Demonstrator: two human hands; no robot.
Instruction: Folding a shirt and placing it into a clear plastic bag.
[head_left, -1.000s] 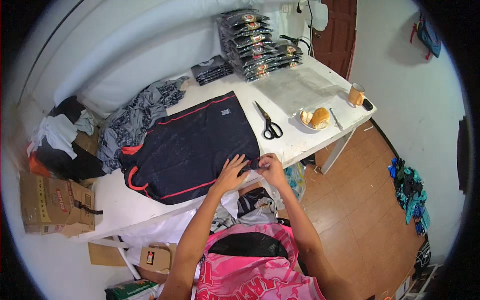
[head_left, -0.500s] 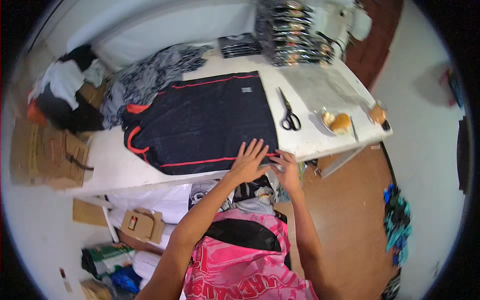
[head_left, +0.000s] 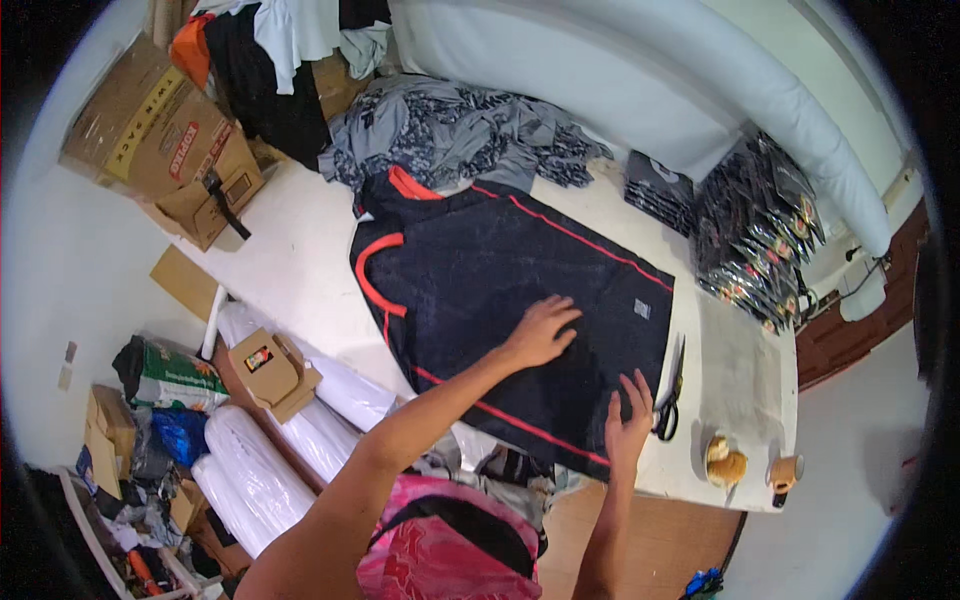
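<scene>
A black sleeveless shirt with red piping and red-edged armholes lies spread flat on the white table. My left hand rests on the middle of its cloth, fingers stretched out. At the shirt's hem, near the lower right corner, my right hand is laid with fingers extended; nothing shows in its grasp. Just beyond that hand lie black-handled scissors. A small grey label patch sits near the hem.
Crumpled grey patterned garments lie along the back. Bagged folded garments are stacked at the far right. Bread and a cup stand near the right end. A cardboard box occupies the left; plastic-wrapped rolls lie below the table.
The view has swung left. My left hand has moved from the near hem corner toward the middle of the shirt. My right hand has shifted along the hem, its fingers now straighter.
</scene>
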